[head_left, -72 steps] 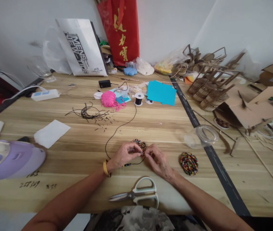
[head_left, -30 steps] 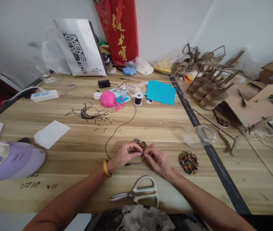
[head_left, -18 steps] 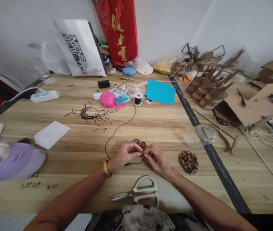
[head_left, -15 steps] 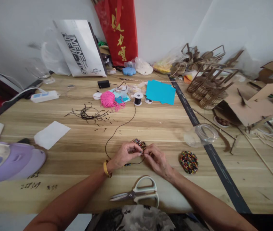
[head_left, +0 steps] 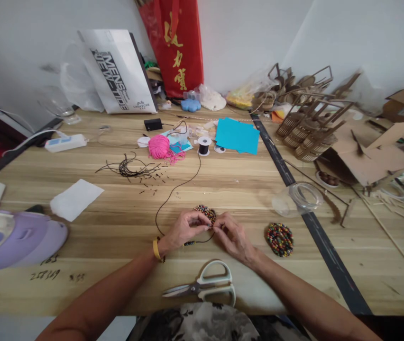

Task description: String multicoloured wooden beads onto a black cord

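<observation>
My left hand (head_left: pixel 187 227) pinches a small bead close to the tip of a black cord (head_left: pixel 177 185). Facing it, my right hand (head_left: pixel 233 235) is closed in a pinch on the cord's end, fingertips almost touching the left ones. The cord runs back to a spool (head_left: pixel 204 146), and a few strung beads (head_left: pixel 189 243) hang on it below my left hand. Just beyond my fingers lies a pile of multicoloured beads (head_left: pixel 206 211), partly hidden. A second bead coil (head_left: pixel 279 239) rests right of my right hand. White-handled scissors (head_left: pixel 216 284) lie near the table edge.
Cut black cords (head_left: pixel 129 166) and snippets lie left of the spool, near pink yarn (head_left: pixel 159 146). Blue sheets (head_left: pixel 237 136) are at the back. A clear plastic container (head_left: pixel 298 198), small baskets (head_left: pixel 305 128) and a cardboard box (head_left: pixel 369 156) stand right. A purple device (head_left: pixel 27 239) is at left.
Almost nothing differs. Both hands keep their pinch at the same spot, with only a very slight shift of the fingers.
</observation>
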{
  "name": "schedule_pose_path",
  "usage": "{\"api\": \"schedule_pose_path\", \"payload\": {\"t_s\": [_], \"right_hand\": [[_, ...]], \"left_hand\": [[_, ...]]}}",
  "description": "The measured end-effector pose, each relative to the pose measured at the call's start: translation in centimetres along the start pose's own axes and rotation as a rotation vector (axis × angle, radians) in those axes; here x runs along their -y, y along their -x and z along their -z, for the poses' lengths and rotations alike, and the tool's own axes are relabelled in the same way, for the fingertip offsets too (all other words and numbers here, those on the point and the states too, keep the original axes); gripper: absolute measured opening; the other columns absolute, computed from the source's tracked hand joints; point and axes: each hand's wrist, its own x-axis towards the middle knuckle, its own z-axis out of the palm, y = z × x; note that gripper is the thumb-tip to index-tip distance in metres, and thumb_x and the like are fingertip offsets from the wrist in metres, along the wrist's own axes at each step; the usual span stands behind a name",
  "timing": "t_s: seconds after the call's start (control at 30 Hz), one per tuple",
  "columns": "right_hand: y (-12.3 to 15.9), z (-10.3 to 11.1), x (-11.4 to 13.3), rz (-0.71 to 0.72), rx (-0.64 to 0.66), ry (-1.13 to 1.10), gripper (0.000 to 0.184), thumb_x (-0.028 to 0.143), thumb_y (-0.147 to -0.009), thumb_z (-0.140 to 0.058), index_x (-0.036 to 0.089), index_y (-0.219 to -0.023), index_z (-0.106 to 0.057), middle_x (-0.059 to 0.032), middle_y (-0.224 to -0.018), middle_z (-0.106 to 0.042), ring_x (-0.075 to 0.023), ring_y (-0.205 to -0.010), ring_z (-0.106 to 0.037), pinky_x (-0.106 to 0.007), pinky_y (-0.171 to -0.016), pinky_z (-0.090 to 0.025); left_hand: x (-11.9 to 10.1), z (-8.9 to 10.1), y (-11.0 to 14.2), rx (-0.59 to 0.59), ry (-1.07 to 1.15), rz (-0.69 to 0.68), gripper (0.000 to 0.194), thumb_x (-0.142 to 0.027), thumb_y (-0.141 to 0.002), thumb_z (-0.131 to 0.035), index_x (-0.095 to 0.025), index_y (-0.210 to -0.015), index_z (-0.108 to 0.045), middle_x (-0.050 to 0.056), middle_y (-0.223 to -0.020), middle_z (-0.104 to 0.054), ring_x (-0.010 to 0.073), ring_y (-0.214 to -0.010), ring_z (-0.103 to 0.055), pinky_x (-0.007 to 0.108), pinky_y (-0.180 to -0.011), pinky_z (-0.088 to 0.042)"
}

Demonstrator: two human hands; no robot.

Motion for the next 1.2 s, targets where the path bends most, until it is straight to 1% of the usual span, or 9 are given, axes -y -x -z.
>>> {"api": "schedule_pose_path", "payload": {"t_s": [0.4,0.8,0.97,1.1,1.2], "right_hand": [[0.09,-0.12,-0.11,-0.007,-0.003,0.010,0.009,0.019,-0.093,-0.047,0.019,-0.088,-0.054,-0.0051,-0.081,-0.056,-0.0162,-0.075,-0.052,-0.028,-0.066,-0.045],[0.12,-0.20,-0.19,-0.010,0.014,0.002,0.010,0.020,-0.093,-0.048,0.018,-0.087,-0.056,-0.0050,-0.080,-0.056,-0.0159,-0.075,-0.053,-0.028,-0.067,-0.045],[-0.05,-0.15,0.09,-0.013,0.001,-0.042,0.009,0.022,-0.092,-0.050,0.019,-0.088,-0.057,-0.0059,-0.082,-0.058,-0.0165,-0.076,-0.055,-0.029,-0.068,-0.046],[0.06,-0.24,0.19,-0.092,-0.022,-0.100,0.008,0.025,-0.091,-0.054,0.019,-0.089,-0.058,-0.0050,-0.080,-0.059,-0.0149,-0.070,-0.055,-0.026,-0.060,-0.045],[0.24,-0.34,0.10,-0.164,-0.029,-0.132,0.011,0.029,-0.090,-0.056,0.019,-0.089,-0.057,-0.0033,-0.077,-0.058,-0.0128,-0.063,-0.053,-0.023,-0.054,-0.042]], "left_hand": [[-0.01,-0.11,-0.02,-0.014,-0.014,0.023,0.017,-0.024,-0.070,-0.072,-0.011,-0.079,-0.068,0.006,-0.078,-0.069,0.0139,-0.074,-0.062,0.025,-0.072,-0.049],[-0.07,-0.16,-0.01,-0.001,-0.017,0.032,0.019,-0.026,-0.070,-0.072,-0.010,-0.079,-0.068,0.006,-0.079,-0.069,0.0146,-0.074,-0.062,0.026,-0.073,-0.050],[-0.12,-0.26,0.08,-0.013,0.017,0.019,0.019,-0.025,-0.069,-0.073,-0.011,-0.080,-0.066,0.005,-0.078,-0.068,0.0135,-0.074,-0.061,0.025,-0.073,-0.049],[-0.22,-0.27,0.17,-0.027,0.035,0.043,0.017,-0.022,-0.068,-0.074,-0.012,-0.077,-0.063,0.003,-0.075,-0.065,0.0121,-0.072,-0.060,0.024,-0.072,-0.048],[-0.18,-0.25,0.14,-0.029,0.047,0.053,0.018,-0.023,-0.067,-0.075,-0.011,-0.076,-0.063,0.002,-0.075,-0.064,0.0122,-0.071,-0.060,0.024,-0.071,-0.048]]}}
